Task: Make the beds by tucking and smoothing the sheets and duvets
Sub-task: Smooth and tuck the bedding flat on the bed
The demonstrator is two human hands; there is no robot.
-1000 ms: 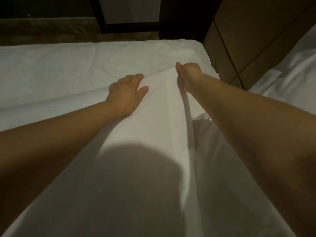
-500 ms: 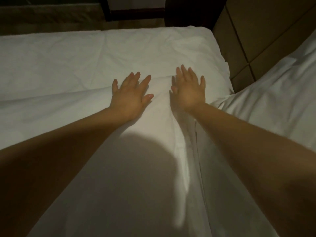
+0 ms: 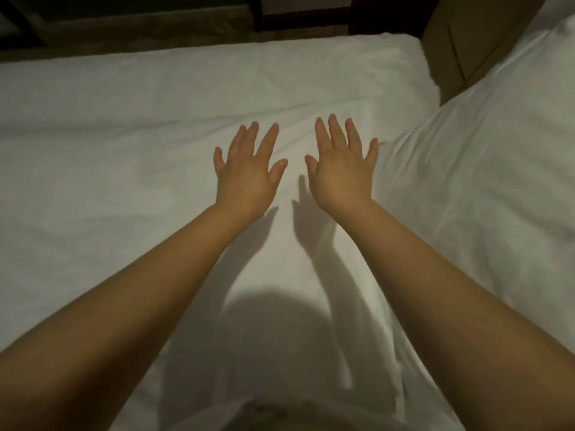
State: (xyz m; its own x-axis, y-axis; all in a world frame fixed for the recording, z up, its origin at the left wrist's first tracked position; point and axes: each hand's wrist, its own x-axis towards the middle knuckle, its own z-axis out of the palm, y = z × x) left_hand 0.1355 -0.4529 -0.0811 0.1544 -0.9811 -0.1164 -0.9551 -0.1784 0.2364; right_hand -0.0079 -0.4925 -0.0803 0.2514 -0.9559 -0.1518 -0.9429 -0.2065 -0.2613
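In the head view, the left hand and right hand were spread, fingers straight, holding nothing, over the white sheet covering the bed. In the dim light, contact was unclear. The sheet looked light, soft and easily creased, best swept with flat palms or pinched at an edge.

left forearm and right forearm beyond the lower edge, puffy white bedding beyond the right edge
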